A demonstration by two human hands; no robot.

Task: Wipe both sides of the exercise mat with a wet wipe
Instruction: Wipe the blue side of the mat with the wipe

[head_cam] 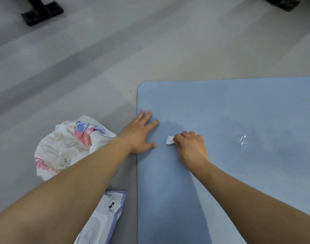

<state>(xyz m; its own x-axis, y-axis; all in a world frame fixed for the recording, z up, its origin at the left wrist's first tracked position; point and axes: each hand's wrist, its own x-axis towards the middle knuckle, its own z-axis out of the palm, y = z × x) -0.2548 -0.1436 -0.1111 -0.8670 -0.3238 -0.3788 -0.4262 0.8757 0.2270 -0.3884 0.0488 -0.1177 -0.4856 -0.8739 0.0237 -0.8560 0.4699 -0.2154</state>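
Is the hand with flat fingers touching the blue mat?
Touching. The head view shows the left hand lying flat, fingers spread, on the mat near its left edge, with no gap visible underneath.

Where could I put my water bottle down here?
Bare floor lies beyond the exercise mat and the plastic bag. It is crowded left of the mat, with the bag and wipes pack. The left hand and right hand work the mat's corner.
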